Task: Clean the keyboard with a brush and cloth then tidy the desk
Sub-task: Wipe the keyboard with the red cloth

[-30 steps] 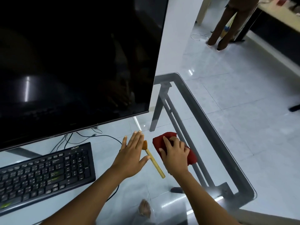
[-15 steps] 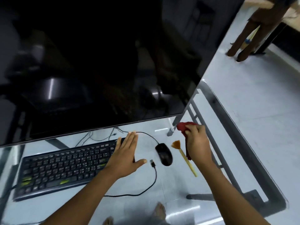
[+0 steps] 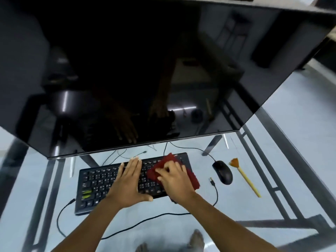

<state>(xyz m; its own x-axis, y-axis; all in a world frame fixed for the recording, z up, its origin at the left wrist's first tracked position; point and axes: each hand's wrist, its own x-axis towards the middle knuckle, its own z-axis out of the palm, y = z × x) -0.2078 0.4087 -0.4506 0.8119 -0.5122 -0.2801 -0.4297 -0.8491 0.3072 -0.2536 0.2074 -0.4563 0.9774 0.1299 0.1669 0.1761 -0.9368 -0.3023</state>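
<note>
A black keyboard [image 3: 98, 184] lies on the glass desk [image 3: 245, 202] below the monitor. My left hand [image 3: 128, 182] rests flat on its middle keys, fingers spread. My right hand [image 3: 175, 180] presses a red cloth [image 3: 192, 180] onto the keyboard's right end, fingers curled on the fabric. A small brush [image 3: 244, 177] with a yellow handle and orange bristles lies on the glass to the right, beyond the mouse.
A large dark monitor [image 3: 145, 70] overhangs the back of the desk. A black mouse [image 3: 222, 171] sits right of the keyboard, with its cable and a loose USB plug [image 3: 211, 181] nearby. Bare feet [image 3: 195, 240] show through the glass.
My right hand carried the red cloth from the desk's right side onto the keyboard's right end. My left hand moved onto the keys. The view swung left, and the brush stayed on the glass.
</note>
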